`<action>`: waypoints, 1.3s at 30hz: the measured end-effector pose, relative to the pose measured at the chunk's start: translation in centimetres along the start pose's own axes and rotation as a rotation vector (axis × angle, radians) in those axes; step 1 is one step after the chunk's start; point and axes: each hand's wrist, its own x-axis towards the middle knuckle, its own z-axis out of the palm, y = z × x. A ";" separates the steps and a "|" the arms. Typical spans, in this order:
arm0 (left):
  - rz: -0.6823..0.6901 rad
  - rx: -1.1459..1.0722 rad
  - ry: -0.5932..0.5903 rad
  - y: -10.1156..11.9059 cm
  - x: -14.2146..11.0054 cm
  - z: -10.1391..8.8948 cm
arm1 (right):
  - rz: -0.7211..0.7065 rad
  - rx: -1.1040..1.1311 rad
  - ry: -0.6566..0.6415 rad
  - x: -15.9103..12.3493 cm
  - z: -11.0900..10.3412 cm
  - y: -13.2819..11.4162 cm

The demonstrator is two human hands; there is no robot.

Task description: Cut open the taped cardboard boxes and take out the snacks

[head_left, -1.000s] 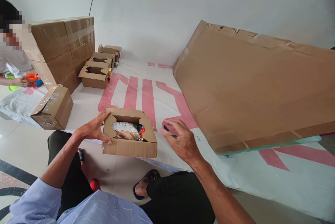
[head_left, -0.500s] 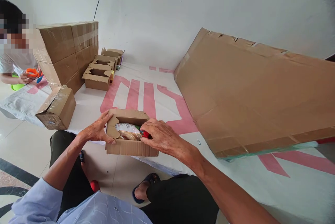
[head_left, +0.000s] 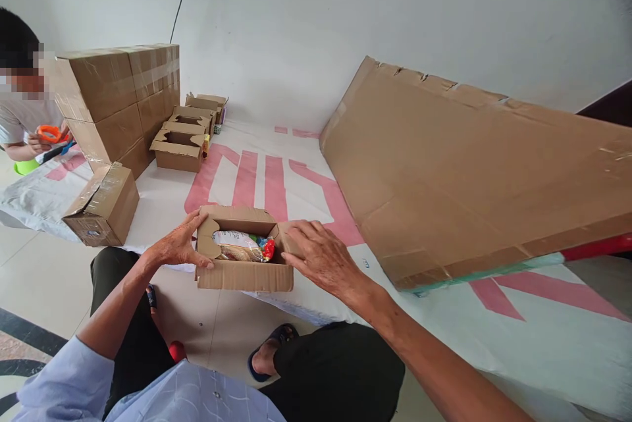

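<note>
A small open cardboard box (head_left: 247, 277) lies in front of me at the table's near edge, its long flaps folded outward. Inside it rests a shiny plastic packet (head_left: 239, 244), white and brown, with red, blue and green colour at its right end. My left hand (head_left: 180, 247) grips the box's left end, thumb on the front side and fingers at the back corner. At the other end, my right hand (head_left: 320, 254) holds the raised end flap (head_left: 289, 237) between thumb and fingers. The right fingertips are partly hidden behind that flap.
A taped box (head_left: 106, 205) stands left, by a stack of boxes (head_left: 113, 99). Several open boxes (head_left: 178, 158) line the back. A large cardboard sheet (head_left: 474, 185) leans on the right. Far left, a person (head_left: 24, 112) holds an orange tape roll (head_left: 52, 133).
My right hand has left the packet inside the box and moved right to the end flap. More of the packet's red end shows. My left hand keeps its hold.
</note>
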 end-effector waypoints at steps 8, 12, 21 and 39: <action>0.033 -0.004 0.012 -0.1 -0.1 0.0 | -0.242 -0.060 -0.251 4.1 -0.1 -0.7; 0.038 0.015 0.026 -0.1 -0.2 -0.3 | -0.250 0.079 -0.221 5.1 -0.4 -0.4; -0.012 0.004 0.057 -1.3 0.3 0.3 | -0.044 0.589 0.029 7.8 -6.1 -2.6; 0.037 0.078 0.119 1.4 2.4 0.1 | 0.013 0.429 0.205 4.9 -1.4 -3.2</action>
